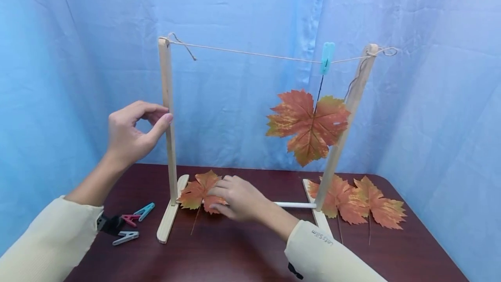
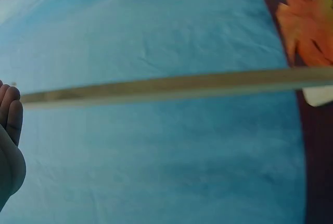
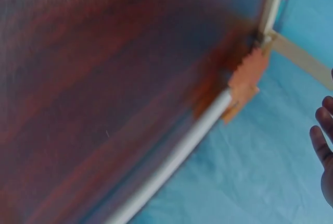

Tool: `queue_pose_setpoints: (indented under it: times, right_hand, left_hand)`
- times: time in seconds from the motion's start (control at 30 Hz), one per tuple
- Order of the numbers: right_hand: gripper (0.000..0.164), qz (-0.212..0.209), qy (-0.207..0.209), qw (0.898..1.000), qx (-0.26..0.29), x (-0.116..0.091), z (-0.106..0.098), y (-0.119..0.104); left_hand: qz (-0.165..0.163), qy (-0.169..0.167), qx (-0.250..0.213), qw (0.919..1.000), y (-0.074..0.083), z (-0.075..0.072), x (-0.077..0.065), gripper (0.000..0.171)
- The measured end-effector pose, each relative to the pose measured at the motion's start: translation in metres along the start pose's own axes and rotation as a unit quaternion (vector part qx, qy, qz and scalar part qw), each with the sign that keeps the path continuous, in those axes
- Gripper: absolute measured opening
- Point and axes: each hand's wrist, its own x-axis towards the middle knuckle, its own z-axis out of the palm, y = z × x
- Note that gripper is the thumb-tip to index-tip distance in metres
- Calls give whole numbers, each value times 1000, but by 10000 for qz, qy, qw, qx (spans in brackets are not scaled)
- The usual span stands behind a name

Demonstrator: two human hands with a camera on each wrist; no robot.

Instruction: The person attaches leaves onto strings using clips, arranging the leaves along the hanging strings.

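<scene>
My left hand (image 1: 133, 132), thumb and fingers loosely curved, overlaps the left wooden post (image 1: 167, 86) in the head view. In the left wrist view, its fingertips (image 2: 14, 122) show just below the post, with nothing between them and the thumb. My right hand (image 1: 240, 199) is over the right side of an orange artificial maple leaf (image 1: 199, 190) lying by the left foot of the rack. The right wrist view shows its fingers (image 3: 323, 122) apart and holding nothing. Another leaf (image 1: 309, 125) hangs by its stem from a blue clothespin (image 1: 328, 58) on the string (image 1: 250, 52).
Red (image 1: 130, 219), blue (image 1: 145, 211) and grey (image 1: 126, 237) clothespins lie left of the rack. Two more leaves, one (image 1: 340, 199) beside the other (image 1: 377, 203), lie near the right post (image 1: 346, 129). A white crossbar (image 1: 295, 205) runs low between the posts.
</scene>
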Motion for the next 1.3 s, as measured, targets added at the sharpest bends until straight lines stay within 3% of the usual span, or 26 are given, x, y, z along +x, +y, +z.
queue_pose_setpoints:
  times: [0.13, 0.4, 0.53, 0.63, 0.73, 0.83, 0.93, 1.2, 1.3]
  right_hand:
    - [28, 155, -311, 9993, 154, -1, 14, -4]
    - [30, 647, -775, 9943, 357, 1, 33, -4]
    - [30, 692, -904, 9930, 316, 3, 45, -5]
    - [31, 638, -874, 9937, 294, 4, 52, -7]
    - [32, 641, -825, 9942, 253, 5, 57, -8]
    - [32, 641, -824, 9943, 212, 6, 60, -10]
    - [32, 644, -923, 9934, 215, 7, 63, -11]
    - [30, 803, -1292, 9880, 283, 13, 69, -17]
    - [26, 884, -1402, 9857, 315, 14, 70, -19]
  left_hand:
    - [-208, -25, 97, 9997, -4, -10, -21, 10]
    - [-868, -324, 685, 9933, -52, -24, -89, 14]
    - [-1342, -595, 906, 9850, -63, -33, -117, 13]
    - [-1792, -1006, 1031, 9732, -70, -40, -133, 13]
    - [-2302, -1814, 1124, 9495, -75, -48, -144, 21]
    - [-2683, -2756, 1140, 9160, -78, -55, -154, 32]
    - [-2900, -3437, 1033, 8872, -82, -60, -164, 40]
    - [-3355, -4705, 742, 8128, -90, -65, -189, 53]
    - [-3573, -4914, 509, 7926, -93, -67, -195, 54]
